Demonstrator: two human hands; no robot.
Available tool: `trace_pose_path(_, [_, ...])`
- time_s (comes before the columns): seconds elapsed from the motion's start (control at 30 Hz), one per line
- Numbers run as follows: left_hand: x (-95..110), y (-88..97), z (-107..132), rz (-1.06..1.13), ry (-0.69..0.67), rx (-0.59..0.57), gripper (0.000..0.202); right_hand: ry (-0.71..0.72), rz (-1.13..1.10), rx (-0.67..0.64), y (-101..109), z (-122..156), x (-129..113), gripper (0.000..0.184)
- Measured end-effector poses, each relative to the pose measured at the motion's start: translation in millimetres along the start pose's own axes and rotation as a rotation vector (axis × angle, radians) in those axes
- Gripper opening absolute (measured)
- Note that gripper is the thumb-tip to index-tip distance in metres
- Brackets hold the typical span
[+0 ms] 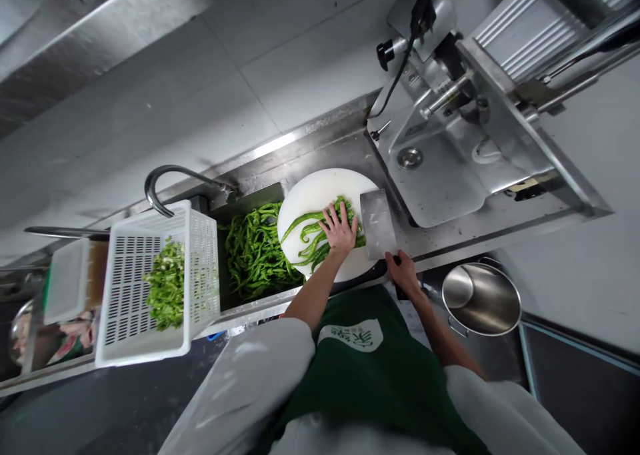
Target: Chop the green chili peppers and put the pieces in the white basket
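My left hand (pixel 341 231) lies flat with fingers spread over several long green chili peppers (pixel 314 236) on a round white cutting board (pixel 320 183). My right hand (pixel 403 272) is wrapped round the dark handle of a cleaver (pixel 378 223). The cleaver's broad blade rests at the board's right side, close to the pepper ends under my left fingers. Part of the peppers is hidden beneath the left hand. More whole green peppers (pixel 257 251) fill the sink basin to the left of the board.
A white perforated basket (pixel 127 275) with chopped green pieces (pixel 167 285) stands left of the basin, below a curved faucet (pixel 173 169). A metal slicing machine (pixel 440 161) occupies the counter's right. A steel pot (pixel 493 301) stands low at right. Meat (pixel 77 335) lies far left.
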State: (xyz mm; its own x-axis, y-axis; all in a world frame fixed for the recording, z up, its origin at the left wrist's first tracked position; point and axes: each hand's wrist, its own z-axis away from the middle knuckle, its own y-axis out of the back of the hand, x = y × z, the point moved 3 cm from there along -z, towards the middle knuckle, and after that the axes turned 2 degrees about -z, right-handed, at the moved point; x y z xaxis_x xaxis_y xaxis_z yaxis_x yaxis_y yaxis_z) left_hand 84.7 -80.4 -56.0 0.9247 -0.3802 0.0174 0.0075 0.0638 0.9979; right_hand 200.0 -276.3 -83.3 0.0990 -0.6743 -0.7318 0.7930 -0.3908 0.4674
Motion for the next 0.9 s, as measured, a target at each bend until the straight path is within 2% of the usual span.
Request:
trace_pose_path(0.23, [1.4,2.4,-0.8,0.01,-0.018,-0.047,0.071,0.06,0.077,0.049,-1.5,-12.3,-1.2,0.037])
trace_pose_path(0.47, [-0.4,3.6,-1.4,0.066,-0.028,-0.047,0.069,0.05,0.041,-0.032,-6.7,-22.0,-9.8,0.037])
trace_pose_path(0.9, [-1.3,0.7,-3.5,0.1,-0.073,-0.074,0.072,0.043,0.045,-0.198,-1.8,-35.9,-26.4,0.037])
